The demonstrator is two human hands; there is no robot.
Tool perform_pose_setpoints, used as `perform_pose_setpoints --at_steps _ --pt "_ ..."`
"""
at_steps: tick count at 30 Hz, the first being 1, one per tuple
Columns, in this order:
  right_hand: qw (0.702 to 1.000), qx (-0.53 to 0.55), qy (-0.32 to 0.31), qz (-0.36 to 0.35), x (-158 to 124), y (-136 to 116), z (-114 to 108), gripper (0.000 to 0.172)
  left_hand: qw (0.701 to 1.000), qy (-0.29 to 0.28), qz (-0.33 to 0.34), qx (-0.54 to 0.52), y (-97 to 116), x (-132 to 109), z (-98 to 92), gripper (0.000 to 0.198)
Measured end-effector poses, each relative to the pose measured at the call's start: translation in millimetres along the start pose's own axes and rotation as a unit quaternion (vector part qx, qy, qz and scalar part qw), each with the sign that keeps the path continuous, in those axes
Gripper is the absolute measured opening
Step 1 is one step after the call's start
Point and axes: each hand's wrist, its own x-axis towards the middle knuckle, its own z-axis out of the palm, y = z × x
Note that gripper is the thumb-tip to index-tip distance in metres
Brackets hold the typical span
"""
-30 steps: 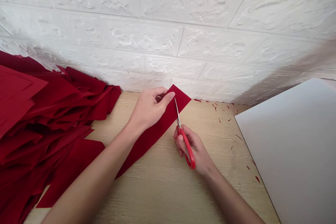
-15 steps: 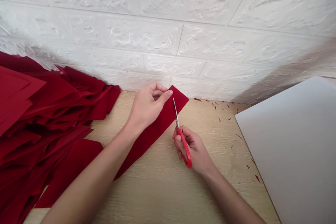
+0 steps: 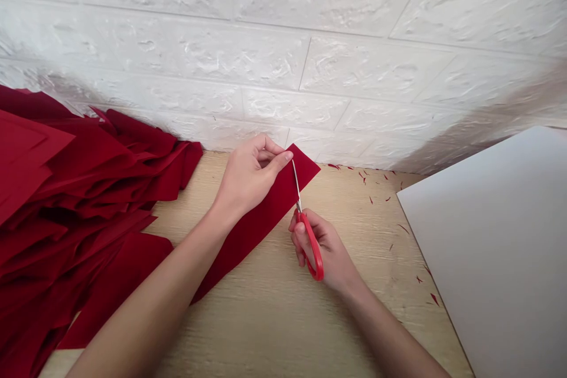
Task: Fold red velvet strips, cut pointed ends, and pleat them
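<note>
Strip sits right of the pile, slanting over the tabletop. Left hand: grip pinched on it near the far end. Right hand: grip wrapped round the handles of the scissors. One blade lies across the strip, tip right by the left thumb; other blade hidden, probably underneath. For a clean cut I'd hold the strip taut, blades square to it, thumb out of the line. No containers visible: pile is loose, scraps lie loose well right of it, nearer the white board.
</note>
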Motion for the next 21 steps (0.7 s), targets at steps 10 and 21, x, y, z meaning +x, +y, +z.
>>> perform_pose_setpoints --at_steps 10,21 --pt "1.0 -0.009 0.009 -0.009 -0.1 -8.2 -0.5 0.054 0.999 -0.031 -0.012 -0.003 0.1 -0.3 0.6 0.02" --pt "1.0 0.002 0.008 0.0 -1.2 -1.3 -0.6 0.055 1.0 -0.023 -0.017 -0.006 -1.1 -1.3 0.9 0.019"
